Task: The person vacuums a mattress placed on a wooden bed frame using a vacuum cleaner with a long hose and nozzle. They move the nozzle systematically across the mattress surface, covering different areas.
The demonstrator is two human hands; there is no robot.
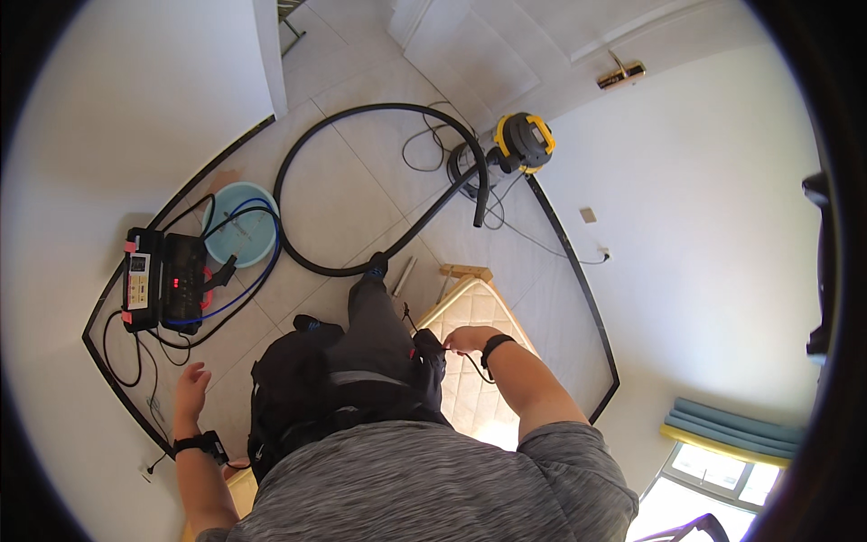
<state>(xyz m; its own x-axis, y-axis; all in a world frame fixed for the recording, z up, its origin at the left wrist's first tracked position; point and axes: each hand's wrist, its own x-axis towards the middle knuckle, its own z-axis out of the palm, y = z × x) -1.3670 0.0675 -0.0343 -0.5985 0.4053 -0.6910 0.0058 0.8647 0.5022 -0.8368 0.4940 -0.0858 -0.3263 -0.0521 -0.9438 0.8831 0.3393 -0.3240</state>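
Note:
My left hand hangs out to the left with its fingers apart, holding nothing; a black band is on the wrist. At my right hip, my right hand has its fingers curled in by a black pouch on my dark clothing. What its fingertips hold is too small to make out. A thin black cord loops out below that hand. Right beside it lies a quilted cream mattress. My forward foot is at the thick black hose on the floor.
A yellow-and-black vacuum cleaner stands by the door, its hose looping across the tiles. Left of me are a light blue basin and an open black case-like machine with hoses and cables. A white wall socket with a plug is at right.

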